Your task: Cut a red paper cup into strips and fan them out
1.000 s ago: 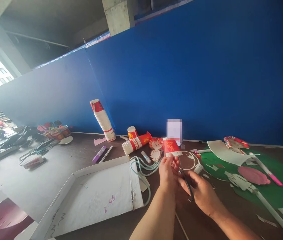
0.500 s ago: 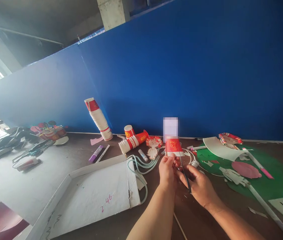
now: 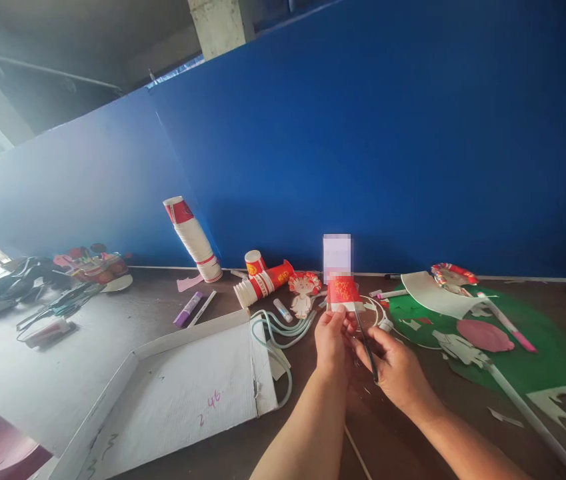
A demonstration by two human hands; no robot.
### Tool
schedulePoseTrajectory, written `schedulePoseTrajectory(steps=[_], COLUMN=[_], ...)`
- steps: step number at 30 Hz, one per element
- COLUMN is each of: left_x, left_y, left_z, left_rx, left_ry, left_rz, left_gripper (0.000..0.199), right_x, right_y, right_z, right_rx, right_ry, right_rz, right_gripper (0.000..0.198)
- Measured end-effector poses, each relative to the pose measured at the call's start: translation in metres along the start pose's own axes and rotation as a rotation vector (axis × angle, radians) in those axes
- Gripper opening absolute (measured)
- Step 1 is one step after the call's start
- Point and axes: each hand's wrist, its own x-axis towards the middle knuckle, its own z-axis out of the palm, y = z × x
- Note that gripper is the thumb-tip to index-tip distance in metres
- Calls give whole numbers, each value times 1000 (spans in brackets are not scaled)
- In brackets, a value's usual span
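My left hand (image 3: 331,340) pinches the lower edge of a red and white paper cup (image 3: 343,291), whose gold lettering faces me. In my right hand (image 3: 397,365) is a pair of scissors (image 3: 370,357) with dark handles. Its blade reaches up to the cup's lower right side; whether it is cutting the paper I cannot tell. Just left of the cup, a paper cut-out figure (image 3: 303,297) with a red and white ruffled rim leans among cables. Behind the cup stands a pale, blurred-out rectangle (image 3: 337,255).
An open white cardboard tray (image 3: 187,400) lies at front left. Stacked paper cups (image 3: 195,243) lean by the blue partition (image 3: 363,147). A purple glue stick (image 3: 188,309), pale green cable (image 3: 290,329), green sheet (image 3: 557,340) and paper scraps (image 3: 560,400) lie around.
The whole view has shifted slightly to the left. Both hands keep hold of the cup and the scissors, with hardly any movement between them.
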Motion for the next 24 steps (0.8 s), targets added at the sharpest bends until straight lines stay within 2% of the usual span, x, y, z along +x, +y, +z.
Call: schedulePoseTrajectory(steps=[8,14,17,24], left_x=[-2,-4,-4,-1], left_y=[0,-2,-4,-7], left_z=[1,1,-1,-3], left_rx=[4,123,170,159], left_ry=[0,-38,-47,-46], left_rz=[-30,-12,-11,-7], left_gripper=[40,40,40,40], right_x=[0,4,5,6], right_y=[2,4,6,7], right_z=[1,-3,-6,-4], right_rx=[-3,-83,-78,-47], right_ry=[-6,77,73,76], right_rz=[2,9,2,-32], right_gripper=[21,24,26,26])
